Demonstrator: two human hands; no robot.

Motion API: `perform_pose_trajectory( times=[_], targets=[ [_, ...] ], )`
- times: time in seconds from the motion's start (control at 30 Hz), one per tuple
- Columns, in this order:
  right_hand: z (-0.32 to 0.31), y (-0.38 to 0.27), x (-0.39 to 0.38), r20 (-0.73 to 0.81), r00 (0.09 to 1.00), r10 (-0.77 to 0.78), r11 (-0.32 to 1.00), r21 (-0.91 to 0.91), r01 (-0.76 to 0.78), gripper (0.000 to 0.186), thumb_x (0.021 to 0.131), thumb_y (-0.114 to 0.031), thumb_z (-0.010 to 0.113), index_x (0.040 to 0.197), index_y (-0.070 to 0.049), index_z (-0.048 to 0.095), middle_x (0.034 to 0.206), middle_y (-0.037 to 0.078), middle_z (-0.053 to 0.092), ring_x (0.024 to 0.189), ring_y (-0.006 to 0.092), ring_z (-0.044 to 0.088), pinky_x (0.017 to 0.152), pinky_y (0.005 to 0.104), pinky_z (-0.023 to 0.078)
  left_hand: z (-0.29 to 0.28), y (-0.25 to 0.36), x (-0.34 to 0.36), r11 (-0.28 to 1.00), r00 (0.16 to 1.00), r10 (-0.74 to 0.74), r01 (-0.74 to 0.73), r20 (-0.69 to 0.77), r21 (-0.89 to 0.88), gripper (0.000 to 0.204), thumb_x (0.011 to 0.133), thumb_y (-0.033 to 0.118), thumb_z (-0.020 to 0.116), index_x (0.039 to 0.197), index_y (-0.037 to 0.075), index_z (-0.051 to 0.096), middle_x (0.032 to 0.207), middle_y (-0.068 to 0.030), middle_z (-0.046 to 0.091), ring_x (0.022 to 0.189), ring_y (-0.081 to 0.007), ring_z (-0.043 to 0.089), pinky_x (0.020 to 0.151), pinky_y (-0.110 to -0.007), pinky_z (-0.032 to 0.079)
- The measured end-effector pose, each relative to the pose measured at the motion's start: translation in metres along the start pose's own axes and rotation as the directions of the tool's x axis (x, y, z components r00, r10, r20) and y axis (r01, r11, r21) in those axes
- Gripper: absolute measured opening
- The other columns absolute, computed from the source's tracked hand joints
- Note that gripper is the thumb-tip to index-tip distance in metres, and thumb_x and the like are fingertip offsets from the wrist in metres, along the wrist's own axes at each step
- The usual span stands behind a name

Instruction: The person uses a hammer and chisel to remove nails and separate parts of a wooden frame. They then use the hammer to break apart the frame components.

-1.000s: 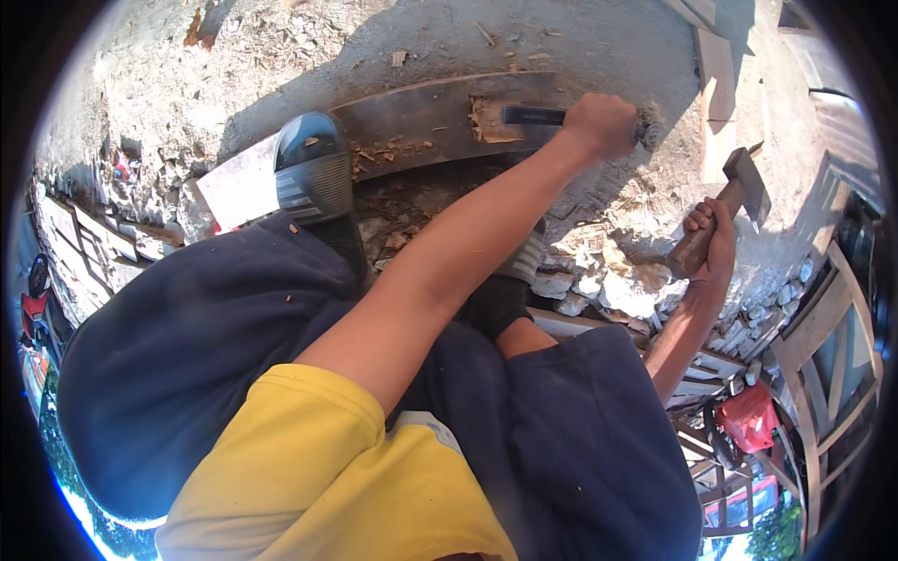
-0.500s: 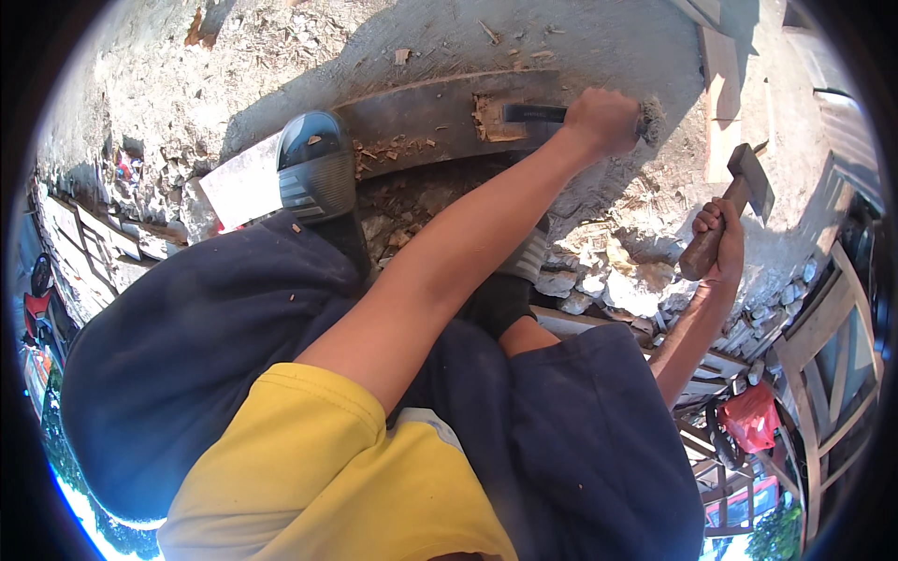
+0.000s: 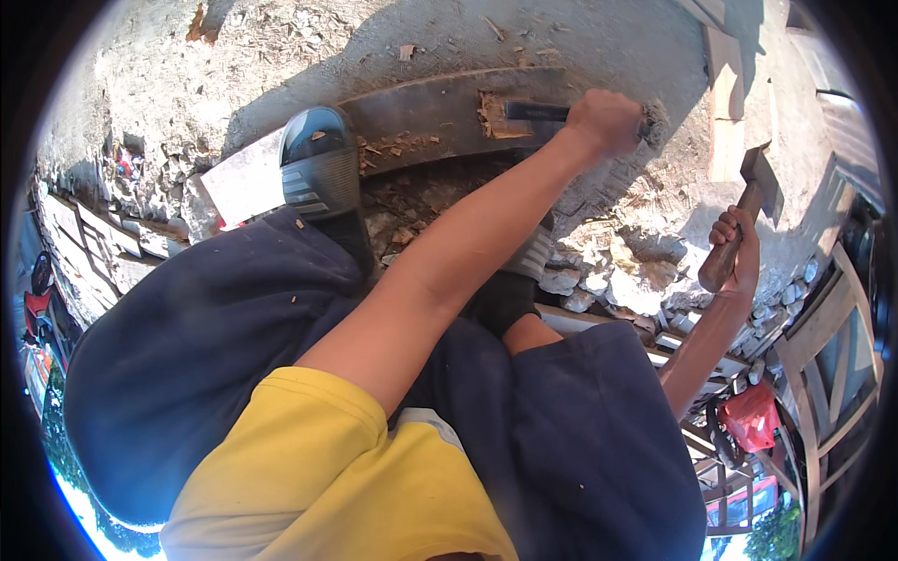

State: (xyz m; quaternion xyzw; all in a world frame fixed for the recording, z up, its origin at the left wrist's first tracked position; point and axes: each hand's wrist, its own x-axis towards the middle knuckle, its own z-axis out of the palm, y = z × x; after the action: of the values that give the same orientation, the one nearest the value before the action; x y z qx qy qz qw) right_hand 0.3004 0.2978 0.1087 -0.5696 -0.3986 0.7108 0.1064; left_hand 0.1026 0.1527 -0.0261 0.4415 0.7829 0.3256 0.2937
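My left hand reaches far forward and grips a dark metal chisel, which lies nearly flat. Its tip sits in a splintered notch cut into a long curved wooden plank on the ground. My right hand is out to the right, closed around the wooden handle of a hammer held upright with its head raised, well apart from the chisel. My foot in a dark sandal presses on the plank left of the notch.
Wood chips litter the plank and the sandy ground. Broken stones and rubble lie below the plank. A pale board stands at the upper right, a wooden frame at the right edge, and a red bag below it.
The hammer and my right hand have drifted slightly to the right, away from the chisel. My left hand and the chisel stay in place on the notch.
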Motion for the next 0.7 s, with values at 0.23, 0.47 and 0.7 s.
perform_pose_trajectory(
  times=[0.23,0.47,0.7],
  targets=[
    [0.078,0.044,-0.039,0.123,0.957,0.261,0.906,-0.375,-0.199,0.013,0.086,-0.011,0.058,0.095,-0.005,0.052,0.071,-0.001,0.048,0.055,0.0069,0.047,0.048,0.022,0.041,-0.003,-0.003,-0.007,1.0,0.999,-0.021,0.021,-0.025,0.005,0.02,0.071,0.021,0.061,0.079,0.006,0.07,0.078,-0.0175,0.068,0.076,-0.0327,0.068,0.071,-0.041,0.055],
    [0.015,0.003,-0.029,0.001,0.99,0.143,0.981,-0.136,-0.142,0.02,0.089,-0.012,0.058,0.103,-0.004,0.046,0.073,-0.003,0.041,0.055,0.0028,0.041,0.047,0.0187,0.038,-0.013,-0.008,-0.003,0.996,0.997,-0.076,0.077,-0.024,0.042,0.02,0.069,0.022,0.065,0.081,0.007,0.071,0.078,-0.0157,0.069,0.076,-0.0322,0.069,0.072,-0.04,0.056],
    [0.057,0.024,-0.025,-0.017,0.999,0.027,0.99,-0.139,-0.029,0.013,0.089,-0.011,0.057,0.089,-0.005,0.045,0.07,-0.001,0.043,0.055,0.0051,0.043,0.051,0.0216,0.041,-0.009,-0.009,-0.01,0.999,0.997,-0.045,0.047,-0.07,0.022,0.018,0.069,0.022,0.064,0.079,0.009,0.07,0.077,-0.0158,0.068,0.073,-0.032,0.068,0.071,-0.04,0.056]
  ],
)
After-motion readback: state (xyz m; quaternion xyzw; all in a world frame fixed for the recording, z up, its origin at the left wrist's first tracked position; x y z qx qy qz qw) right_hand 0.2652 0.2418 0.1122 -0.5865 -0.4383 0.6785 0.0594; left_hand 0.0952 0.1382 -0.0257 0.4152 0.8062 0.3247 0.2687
